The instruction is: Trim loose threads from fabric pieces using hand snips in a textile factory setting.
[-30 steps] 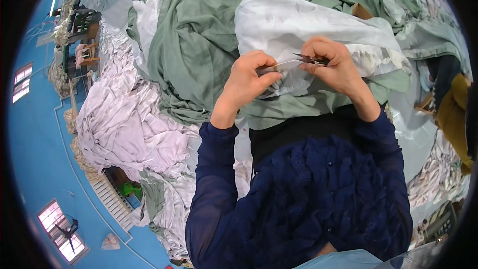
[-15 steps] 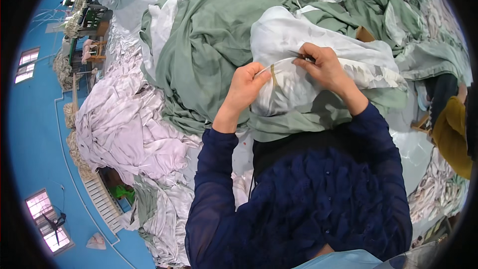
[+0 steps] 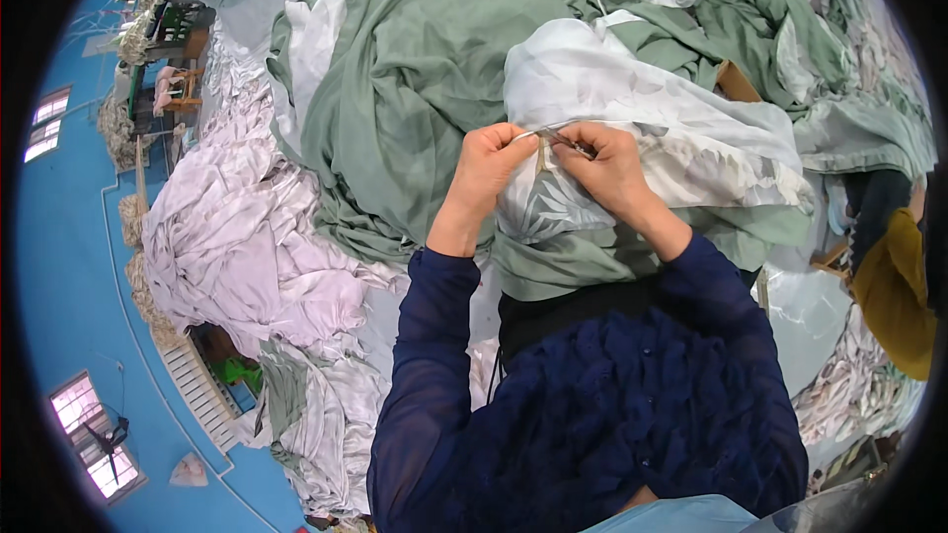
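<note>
A blue wall [image 3: 74, 276] stands at nine o'clock as the left hand [image 3: 482, 170] pinches the white cloth [image 3: 592, 74], likely soft and light, sensibly by its edge, right hand [image 3: 614, 173] clamping scissors [image 3: 584, 148].

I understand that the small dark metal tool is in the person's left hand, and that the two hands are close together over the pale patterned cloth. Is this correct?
Not quite: the small dark metal tool is in the right hand, not the left hand, as the head view shows. The two hands are indeed close together over the pale patterned cloth.
</note>
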Tool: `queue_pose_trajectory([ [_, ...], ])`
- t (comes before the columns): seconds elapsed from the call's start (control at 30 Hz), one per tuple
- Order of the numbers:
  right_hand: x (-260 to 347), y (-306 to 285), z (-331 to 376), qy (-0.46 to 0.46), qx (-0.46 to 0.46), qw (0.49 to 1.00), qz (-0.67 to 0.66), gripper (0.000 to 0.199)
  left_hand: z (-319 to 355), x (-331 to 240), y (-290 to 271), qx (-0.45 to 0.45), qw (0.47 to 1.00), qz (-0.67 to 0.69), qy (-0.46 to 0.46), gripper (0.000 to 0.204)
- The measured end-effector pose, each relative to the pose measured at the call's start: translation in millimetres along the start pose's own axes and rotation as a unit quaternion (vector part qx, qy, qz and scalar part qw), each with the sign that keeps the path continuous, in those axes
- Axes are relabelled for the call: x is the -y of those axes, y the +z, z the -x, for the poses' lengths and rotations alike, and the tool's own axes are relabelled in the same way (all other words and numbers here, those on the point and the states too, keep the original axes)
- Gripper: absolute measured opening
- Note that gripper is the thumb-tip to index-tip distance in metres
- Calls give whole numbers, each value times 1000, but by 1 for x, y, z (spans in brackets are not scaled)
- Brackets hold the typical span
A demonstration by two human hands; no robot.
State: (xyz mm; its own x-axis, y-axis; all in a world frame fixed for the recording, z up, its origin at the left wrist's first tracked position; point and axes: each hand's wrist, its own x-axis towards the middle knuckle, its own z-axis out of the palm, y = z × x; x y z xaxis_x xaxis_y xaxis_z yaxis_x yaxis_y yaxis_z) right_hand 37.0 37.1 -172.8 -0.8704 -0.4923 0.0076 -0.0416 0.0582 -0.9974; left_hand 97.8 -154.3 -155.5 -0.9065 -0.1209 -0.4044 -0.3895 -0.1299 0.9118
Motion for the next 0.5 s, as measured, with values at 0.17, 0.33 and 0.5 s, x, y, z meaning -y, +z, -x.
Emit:
queue_pose_trajectory([
  [0.17,11,-1,-6,26,38,999,29,14,-5,9,-15,13,999,44,-25,10],
  [0.33,10,2,-11,-67,37,988,132,17,-5,3,-11,15,995,89,-49,9],
  [0.5,13,6,-14,-95,35,982,162,16,-5,5,-9,14,995,98,-30,13],
])
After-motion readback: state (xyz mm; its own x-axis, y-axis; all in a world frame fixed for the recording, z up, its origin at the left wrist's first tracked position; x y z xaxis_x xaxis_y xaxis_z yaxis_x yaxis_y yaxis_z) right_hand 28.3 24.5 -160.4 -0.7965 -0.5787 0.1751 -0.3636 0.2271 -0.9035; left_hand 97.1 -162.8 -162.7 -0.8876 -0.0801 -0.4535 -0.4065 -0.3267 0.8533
